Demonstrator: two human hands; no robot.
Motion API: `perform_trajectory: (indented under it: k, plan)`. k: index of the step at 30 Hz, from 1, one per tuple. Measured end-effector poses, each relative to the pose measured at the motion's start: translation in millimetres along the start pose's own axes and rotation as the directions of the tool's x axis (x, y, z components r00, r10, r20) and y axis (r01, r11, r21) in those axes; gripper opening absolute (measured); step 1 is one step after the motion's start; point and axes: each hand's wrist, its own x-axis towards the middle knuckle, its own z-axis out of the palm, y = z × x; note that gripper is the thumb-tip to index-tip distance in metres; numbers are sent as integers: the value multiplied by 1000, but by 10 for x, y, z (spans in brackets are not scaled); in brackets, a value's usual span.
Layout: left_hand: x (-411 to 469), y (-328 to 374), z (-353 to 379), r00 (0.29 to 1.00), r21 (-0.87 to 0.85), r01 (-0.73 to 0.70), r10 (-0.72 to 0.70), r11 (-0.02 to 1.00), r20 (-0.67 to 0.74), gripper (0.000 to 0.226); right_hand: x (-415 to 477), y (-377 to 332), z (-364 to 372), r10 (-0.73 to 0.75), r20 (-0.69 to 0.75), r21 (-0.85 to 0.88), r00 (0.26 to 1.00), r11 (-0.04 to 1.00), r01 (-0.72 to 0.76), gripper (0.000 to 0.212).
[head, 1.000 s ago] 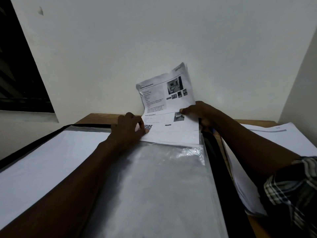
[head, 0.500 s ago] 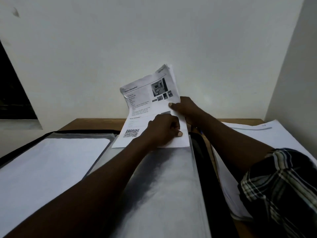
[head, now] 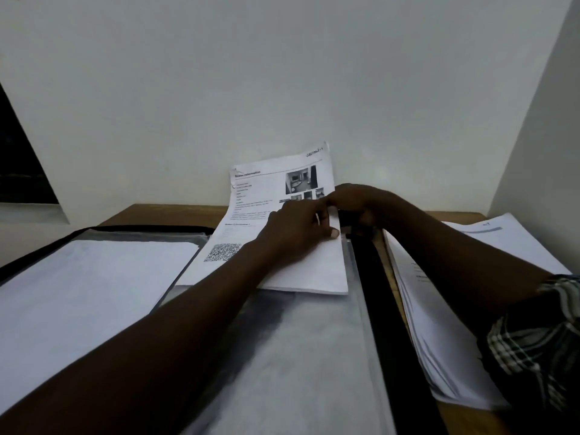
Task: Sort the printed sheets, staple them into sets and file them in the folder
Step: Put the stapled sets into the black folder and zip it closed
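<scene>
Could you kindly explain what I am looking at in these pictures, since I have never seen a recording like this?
There is no machine here: a person works with bare hands, and a camera worn on the head looks forward and down at them. The arm from the lower left ends in the left hand; the right hand reaches in from the right. Both grip the right edge of a printed set, whose lower part lies on the open folder while its top curls up by the wall. The folder lies on a wooden table, and its left sleeve holds a white sheet. A stack of more sheets lies to the folder's right.
</scene>
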Motion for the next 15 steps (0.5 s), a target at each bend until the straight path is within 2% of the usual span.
perform_trajectory:
  k: [2,4,5,8,10,13,15]
  plan:
    - [-9,-30,-73,996,63,56,-60,996,71,32,77,16,23,-67,-99,122,993,989,79,14]
    - [-57,-89,-183,989,108,99,-110,989,98,30,138,58,73,-86,-202,248,976,959,136,15]
    - [-94,-135,-250,985,126,118,-132,985,110,30,208,96,91,-88,-239,245,967,958,147,17]
    - [-196,-281,-389,978,154,132,-155,979,143,21,279,143,110,-101,-253,136,962,981,139,16]
    - [-202,-341,-412,981,157,136,-155,978,115,27,198,111,92,-116,-224,42,968,991,129,9]
    - [-166,-305,-366,992,129,118,-124,985,38,35,-5,48,37,-117,-129,-93,985,990,106,7]
    - [-161,-278,-328,991,146,114,-121,983,47,36,-122,25,6,-92,-44,-202,995,976,82,10]
